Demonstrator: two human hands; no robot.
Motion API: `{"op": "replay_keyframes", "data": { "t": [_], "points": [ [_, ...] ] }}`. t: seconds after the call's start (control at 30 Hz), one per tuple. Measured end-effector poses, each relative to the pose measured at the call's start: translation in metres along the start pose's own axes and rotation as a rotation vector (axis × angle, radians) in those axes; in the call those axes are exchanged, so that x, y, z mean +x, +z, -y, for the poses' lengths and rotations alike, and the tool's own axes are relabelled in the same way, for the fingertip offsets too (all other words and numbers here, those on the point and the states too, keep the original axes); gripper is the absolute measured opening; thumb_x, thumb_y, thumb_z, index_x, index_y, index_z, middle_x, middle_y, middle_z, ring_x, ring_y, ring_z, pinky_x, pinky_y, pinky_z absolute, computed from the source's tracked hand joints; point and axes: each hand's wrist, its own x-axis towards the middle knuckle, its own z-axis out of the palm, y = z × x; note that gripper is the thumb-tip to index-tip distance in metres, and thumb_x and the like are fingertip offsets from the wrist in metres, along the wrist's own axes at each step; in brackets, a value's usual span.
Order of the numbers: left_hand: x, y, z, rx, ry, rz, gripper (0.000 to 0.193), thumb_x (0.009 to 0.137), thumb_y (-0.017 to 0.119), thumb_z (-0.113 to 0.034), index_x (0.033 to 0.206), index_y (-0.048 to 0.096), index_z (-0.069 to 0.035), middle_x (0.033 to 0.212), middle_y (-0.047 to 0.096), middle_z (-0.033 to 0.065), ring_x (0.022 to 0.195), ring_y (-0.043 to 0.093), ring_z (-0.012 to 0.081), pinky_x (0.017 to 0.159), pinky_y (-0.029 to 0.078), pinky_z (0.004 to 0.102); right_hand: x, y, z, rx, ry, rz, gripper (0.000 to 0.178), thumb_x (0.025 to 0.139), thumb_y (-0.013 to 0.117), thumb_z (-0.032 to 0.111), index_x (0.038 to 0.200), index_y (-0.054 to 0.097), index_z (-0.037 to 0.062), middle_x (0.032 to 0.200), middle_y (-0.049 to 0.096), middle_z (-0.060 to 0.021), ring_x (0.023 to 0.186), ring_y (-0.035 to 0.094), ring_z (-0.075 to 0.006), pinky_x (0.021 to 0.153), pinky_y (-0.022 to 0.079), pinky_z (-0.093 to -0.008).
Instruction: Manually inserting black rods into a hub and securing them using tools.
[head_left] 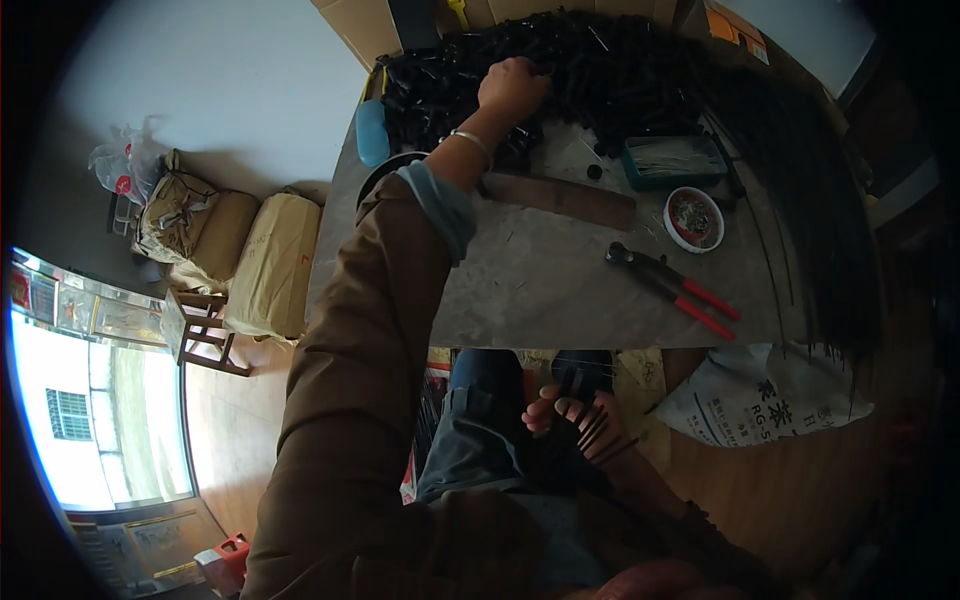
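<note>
At the far side of the table, my left hand reaches into a heap of small black parts. Its fingers are curled down among them, and what they grip is hidden. My right hand is low over my lap, in front of the table's near edge. It is closed around several thin black rods, which fan out to the lower right. Pincers with red handles lie on the grey tabletop between the two hands. A flat brown wooden strip lies just below my left hand.
A teal box of thin pale pieces and a white bowl with small bits stand at right. Long black strands cover the table's right end. A blue object lies at left. A white sack sits below the edge.
</note>
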Motion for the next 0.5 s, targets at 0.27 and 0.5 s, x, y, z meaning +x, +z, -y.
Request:
{"op": "replay_keyframes", "data": {
  "t": [0.27, 0.5],
  "points": [
    [0.038, 0.031, 0.009, 0.472, 0.137, -0.063, 0.038, 0.074, 0.06, -0.023, 0.11, 0.064, -0.011, 0.094, 0.068, 0.0175, 0.096, 0.065, 0.0343, 0.085, 0.051, 0.0433, 0.015, -0.011, 0.006, 0.058, 0.0, 0.081, 0.03, 0.1, 0.043, 0.022, 0.114, 0.053, -0.0034, 0.104, 0.064, -0.0161, 0.097, 0.063, -0.0272, 0.088, 0.05, -0.039],
    [-0.014, 0.002, -0.028, -0.539, -0.042, 0.198, 0.034, 0.077, 0.072, -0.032, 0.097, 0.069, -0.004, 0.089, 0.069, 0.0103, 0.078, 0.065, 0.0186, 0.075, 0.053, 0.0305, 0.014, -0.013, 0.006, -0.036, 0.007, 0.041, 0.027, 0.1, 0.041, 0.017, 0.111, 0.055, -0.0038, 0.102, 0.064, -0.016, 0.095, 0.064, -0.0256, 0.087, 0.051, -0.0384]
  ]
}}
